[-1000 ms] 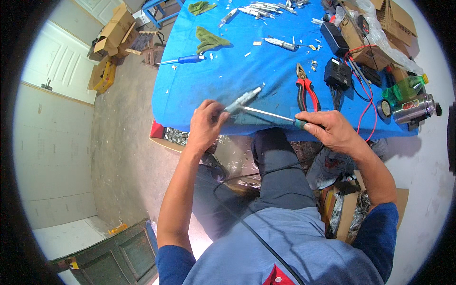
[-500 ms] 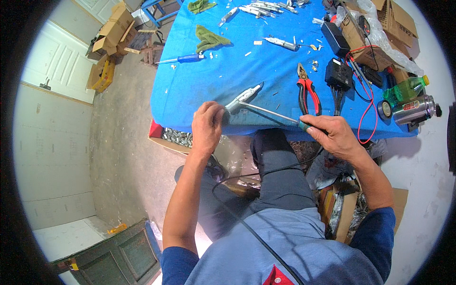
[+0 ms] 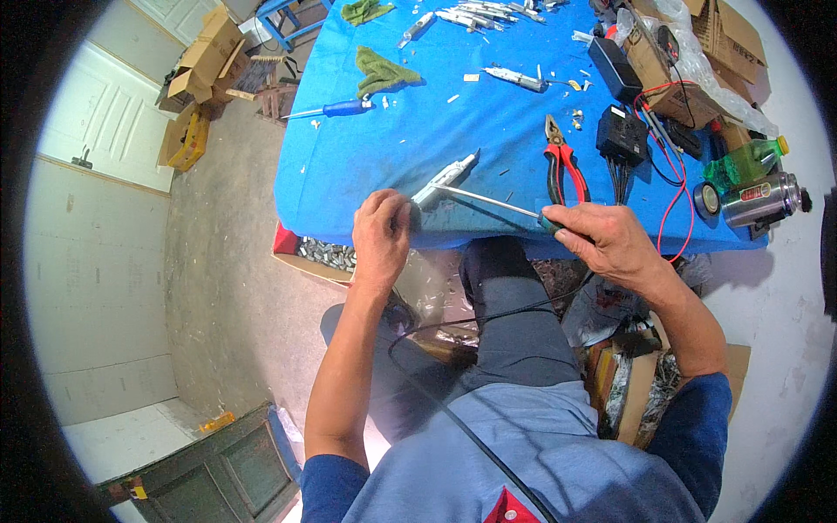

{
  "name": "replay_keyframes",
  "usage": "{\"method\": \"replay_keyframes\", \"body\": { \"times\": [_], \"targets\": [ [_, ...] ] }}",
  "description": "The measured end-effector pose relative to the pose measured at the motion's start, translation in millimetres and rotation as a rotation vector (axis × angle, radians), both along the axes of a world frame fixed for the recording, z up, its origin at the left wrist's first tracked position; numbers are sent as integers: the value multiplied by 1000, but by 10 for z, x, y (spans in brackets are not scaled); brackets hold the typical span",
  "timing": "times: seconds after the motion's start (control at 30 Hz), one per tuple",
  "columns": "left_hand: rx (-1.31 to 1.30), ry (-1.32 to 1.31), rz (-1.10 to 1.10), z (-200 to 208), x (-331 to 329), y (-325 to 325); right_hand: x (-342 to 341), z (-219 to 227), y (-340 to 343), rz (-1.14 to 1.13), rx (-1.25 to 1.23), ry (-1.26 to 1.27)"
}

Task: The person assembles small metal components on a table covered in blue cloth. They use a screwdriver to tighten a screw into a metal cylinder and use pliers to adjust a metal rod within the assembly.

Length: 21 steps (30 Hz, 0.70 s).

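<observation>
A white and grey pen-shaped device point(image 3: 445, 180) lies slanted near the front of the blue table, its dark pointed end away from me. My left hand point(image 3: 382, 228) is closed at the device's near end, the fingers hiding part of it. A screwdriver point(image 3: 493, 201) with a long metal shaft and dark green handle is gripped in my right hand point(image 3: 606, 240). Its tip touches the device's side around the middle. Red-and-black pliers point(image 3: 568, 166) rest just beyond my right hand.
A blue screwdriver point(image 3: 336, 108) and a green cloth point(image 3: 384, 72) lie on the left half of the blue tablecloth point(image 3: 349, 166). Similar white devices point(image 3: 479, 15) are piled at the back. At right stand a black box point(image 3: 621, 132), a green bottle point(image 3: 741, 166) and a steel flask point(image 3: 760, 200).
My right hand has moved slightly up and to the left with the screwdriver. My left hand and the device have barely shifted.
</observation>
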<state>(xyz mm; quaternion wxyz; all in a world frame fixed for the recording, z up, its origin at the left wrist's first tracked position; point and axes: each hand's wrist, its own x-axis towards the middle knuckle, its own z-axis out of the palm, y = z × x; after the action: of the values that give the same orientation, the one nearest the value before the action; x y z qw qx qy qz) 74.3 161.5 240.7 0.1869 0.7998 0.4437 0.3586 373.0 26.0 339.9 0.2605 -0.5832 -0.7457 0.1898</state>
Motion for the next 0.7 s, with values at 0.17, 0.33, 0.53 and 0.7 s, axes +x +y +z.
{"method": "replay_keyframes", "body": {
  "times": [0.17, 0.33, 0.53, 0.7],
  "targets": [
    [-1, 0, -1, 15, 5, -6, 38, 32, 61, 81, 30, -75],
    [-55, -34, 17, 50, 44, 12, 149, -90, 128, 124, 2, 14],
    [-90, -29, 12, 138, 24, 36, 245, -198, 210, 8, -386, 295],
    [-118, -31, -12, 159, 102, 26, 42, -315, 125, 36, -976, 540]
  ]
}}
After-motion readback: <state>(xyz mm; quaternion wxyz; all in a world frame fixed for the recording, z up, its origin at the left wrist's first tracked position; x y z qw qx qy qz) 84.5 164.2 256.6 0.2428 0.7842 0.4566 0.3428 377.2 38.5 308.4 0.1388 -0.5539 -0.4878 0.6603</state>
